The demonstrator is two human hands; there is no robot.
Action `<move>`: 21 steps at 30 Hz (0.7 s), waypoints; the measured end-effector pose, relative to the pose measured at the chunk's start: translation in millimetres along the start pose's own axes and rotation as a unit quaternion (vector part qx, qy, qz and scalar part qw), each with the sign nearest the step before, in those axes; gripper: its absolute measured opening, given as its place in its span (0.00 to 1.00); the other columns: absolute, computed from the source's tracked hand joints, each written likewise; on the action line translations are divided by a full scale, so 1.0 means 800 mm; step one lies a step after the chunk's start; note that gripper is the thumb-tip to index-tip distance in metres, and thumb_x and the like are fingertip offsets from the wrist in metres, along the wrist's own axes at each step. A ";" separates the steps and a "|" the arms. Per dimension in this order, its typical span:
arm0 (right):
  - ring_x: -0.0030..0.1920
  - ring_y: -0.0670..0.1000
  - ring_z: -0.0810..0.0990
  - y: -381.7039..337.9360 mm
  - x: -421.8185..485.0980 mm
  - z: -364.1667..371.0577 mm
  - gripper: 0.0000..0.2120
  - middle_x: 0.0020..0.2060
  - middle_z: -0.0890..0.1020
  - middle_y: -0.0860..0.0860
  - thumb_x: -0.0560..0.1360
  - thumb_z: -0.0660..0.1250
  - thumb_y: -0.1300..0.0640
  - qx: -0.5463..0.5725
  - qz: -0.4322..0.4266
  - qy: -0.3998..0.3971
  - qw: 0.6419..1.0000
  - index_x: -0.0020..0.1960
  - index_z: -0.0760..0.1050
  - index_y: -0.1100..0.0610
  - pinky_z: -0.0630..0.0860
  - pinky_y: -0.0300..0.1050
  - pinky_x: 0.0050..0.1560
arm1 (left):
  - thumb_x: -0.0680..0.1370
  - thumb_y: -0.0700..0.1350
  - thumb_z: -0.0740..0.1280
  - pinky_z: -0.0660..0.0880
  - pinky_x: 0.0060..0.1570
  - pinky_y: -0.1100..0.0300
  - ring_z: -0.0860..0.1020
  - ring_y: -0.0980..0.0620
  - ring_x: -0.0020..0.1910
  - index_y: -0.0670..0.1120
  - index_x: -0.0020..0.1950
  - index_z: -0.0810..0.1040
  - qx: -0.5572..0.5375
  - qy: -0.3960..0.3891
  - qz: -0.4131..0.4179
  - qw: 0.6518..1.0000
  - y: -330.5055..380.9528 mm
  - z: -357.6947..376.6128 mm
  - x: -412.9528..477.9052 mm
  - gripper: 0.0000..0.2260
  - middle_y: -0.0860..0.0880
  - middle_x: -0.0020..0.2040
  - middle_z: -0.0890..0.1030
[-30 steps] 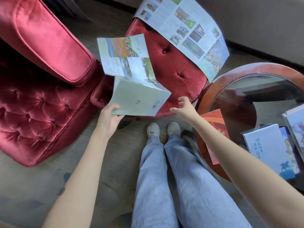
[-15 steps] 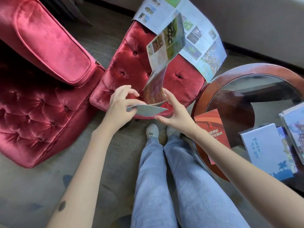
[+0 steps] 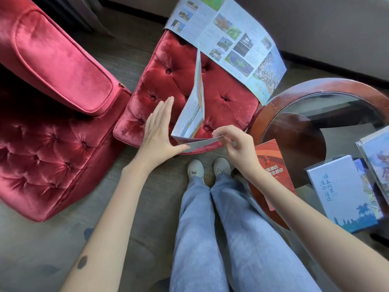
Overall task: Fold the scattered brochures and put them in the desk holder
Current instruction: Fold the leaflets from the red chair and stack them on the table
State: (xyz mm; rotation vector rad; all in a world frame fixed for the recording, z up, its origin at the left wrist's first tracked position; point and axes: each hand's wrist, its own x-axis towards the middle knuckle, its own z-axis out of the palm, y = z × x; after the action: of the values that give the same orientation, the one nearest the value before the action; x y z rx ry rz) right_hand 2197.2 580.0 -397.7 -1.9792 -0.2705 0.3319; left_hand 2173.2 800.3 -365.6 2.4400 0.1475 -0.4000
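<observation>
A half-folded brochure (image 3: 193, 110) stands on edge in the air in front of the red footstool (image 3: 168, 81), its upper panels rising steeply. My right hand (image 3: 233, 142) pinches the brochure's lower flap at its right end. My left hand (image 3: 159, 127) is flat with fingers straight, its thumb touching the flap's left end. A large unfolded brochure (image 3: 231, 41) lies spread over the footstool's far corner. On the round glass table (image 3: 273, 102) lie a red leaflet (image 3: 271, 163) and folded blue-white brochures (image 3: 341, 192). No desk holder can be made out.
A red tufted velvet armchair (image 3: 52, 102) fills the left. My legs in blue jeans and pale shoes (image 3: 207, 167) stand between footstool and table. More printed sheets (image 3: 376, 157) sit at the table's right edge. A grey carpet covers the floor.
The brochure was held spread open by my left hand alone; my right hand came in and took its lower flap, the panels swung upright, and my left hand opened flat beside it.
</observation>
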 end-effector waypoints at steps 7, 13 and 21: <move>0.47 0.48 0.79 0.004 0.006 -0.003 0.11 0.43 0.80 0.50 0.71 0.62 0.74 0.014 0.029 0.069 0.997 0.44 0.79 0.61 0.77 0.53 0.51 | 0.69 0.36 0.72 0.71 0.62 0.59 0.77 0.59 0.54 0.48 0.66 0.71 -0.138 0.022 0.011 0.990 0.021 0.002 0.009 0.27 0.58 0.53 0.79; 0.61 0.50 0.73 0.004 0.018 -0.007 0.26 0.59 0.72 0.47 0.67 0.73 0.64 0.026 0.074 0.066 0.995 0.63 0.69 0.59 0.70 0.46 0.66 | 0.71 0.34 0.69 0.72 0.56 0.50 0.78 0.53 0.45 0.44 0.43 0.81 -0.042 0.105 0.102 0.988 0.032 0.001 0.007 0.06 0.53 0.42 0.81; 0.67 0.41 0.68 -0.011 0.019 -0.031 0.33 0.65 0.71 0.48 0.62 0.64 0.74 -0.013 -0.022 -0.078 0.997 0.67 0.68 0.64 0.61 0.33 0.69 | 0.71 0.35 0.71 0.67 0.60 0.47 0.72 0.48 0.56 0.44 0.39 0.84 0.074 0.173 0.206 0.960 0.030 -0.005 0.003 0.05 0.47 0.46 0.82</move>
State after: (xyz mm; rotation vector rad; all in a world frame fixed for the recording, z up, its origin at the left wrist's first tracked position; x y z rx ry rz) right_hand 2219.5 568.1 -381.3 -1.9722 -0.4185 0.4567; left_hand 2181.4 783.9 -349.6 2.5833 -0.2488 0.2102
